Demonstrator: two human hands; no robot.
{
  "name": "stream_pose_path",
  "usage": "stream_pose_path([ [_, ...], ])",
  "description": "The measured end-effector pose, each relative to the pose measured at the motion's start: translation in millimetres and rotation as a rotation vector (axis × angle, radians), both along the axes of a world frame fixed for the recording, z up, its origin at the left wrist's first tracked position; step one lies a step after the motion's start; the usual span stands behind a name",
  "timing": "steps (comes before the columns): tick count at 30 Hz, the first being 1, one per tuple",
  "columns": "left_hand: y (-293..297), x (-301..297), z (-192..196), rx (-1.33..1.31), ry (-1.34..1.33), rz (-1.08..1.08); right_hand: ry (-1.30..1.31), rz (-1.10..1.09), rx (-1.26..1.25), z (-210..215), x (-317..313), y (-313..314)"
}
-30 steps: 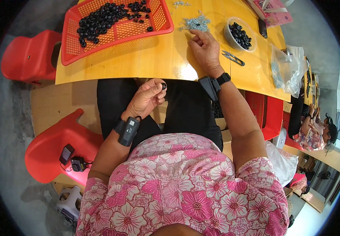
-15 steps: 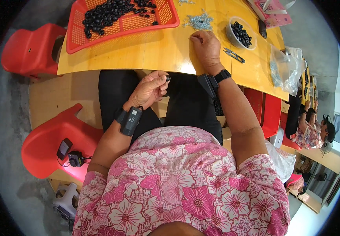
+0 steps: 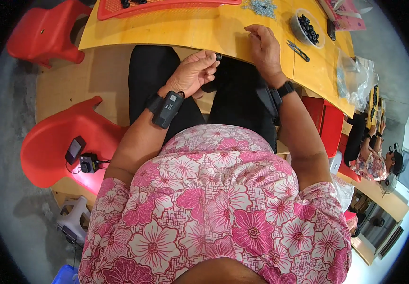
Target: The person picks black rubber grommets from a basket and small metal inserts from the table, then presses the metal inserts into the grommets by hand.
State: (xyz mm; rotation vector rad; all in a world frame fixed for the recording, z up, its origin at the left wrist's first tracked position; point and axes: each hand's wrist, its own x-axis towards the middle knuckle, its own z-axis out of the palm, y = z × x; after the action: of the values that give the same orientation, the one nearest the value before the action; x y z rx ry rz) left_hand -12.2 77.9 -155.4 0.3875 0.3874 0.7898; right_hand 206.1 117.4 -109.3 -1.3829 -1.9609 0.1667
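Note:
My left hand [image 3: 196, 71] is above my lap, just short of the table edge. Its thumb and forefinger pinch a small round black part [image 3: 218, 56]. My right hand [image 3: 266, 51] is over the yellow table, its fingers bent together and pointing left; whatever they hold, if anything, is too small to see. Beyond those fingers lies a pile of tiny silvery pieces [image 3: 261, 7], perhaps screws. To the right of the hand are a clear round bowl [image 3: 298, 34] of black ring-like parts and a pair of thread snips [image 3: 298, 50].
A red plastic basket [image 3: 166, 5] with black parts stands at the far left, cut by the frame. Clear plastic bags [image 3: 356, 83] lie at the table's right end. A red chair [image 3: 55, 142] holding small devices stands left. Another person [image 3: 372, 158] sits at the far right.
The view has tipped down, so the table sits higher and less of the basket shows. My right hand has drawn slightly back from the silvery pile. My left hand still pinches the black part.

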Motion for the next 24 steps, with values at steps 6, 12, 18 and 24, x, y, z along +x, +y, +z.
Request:
stream_pose_path([
  [6, 1, -5, 3, 0.039, 0.101, 0.034, 0.778, 0.219, -0.678, 23, -44, -41],
  [12, -2, -6, -4, 0.158, 0.210, 0.071, 0.904, 0.270, -0.857, 19, -46, -43],
  [18, -2, -3, -3, 0.333, 0.359, 0.079, 0.762, 0.324, -0.924, 22, -33, -37],
  [24, -3, -3, 1, 0.486, 0.509, 0.080, 0.707, 0.300, -0.961, 26, -34, -36],
])
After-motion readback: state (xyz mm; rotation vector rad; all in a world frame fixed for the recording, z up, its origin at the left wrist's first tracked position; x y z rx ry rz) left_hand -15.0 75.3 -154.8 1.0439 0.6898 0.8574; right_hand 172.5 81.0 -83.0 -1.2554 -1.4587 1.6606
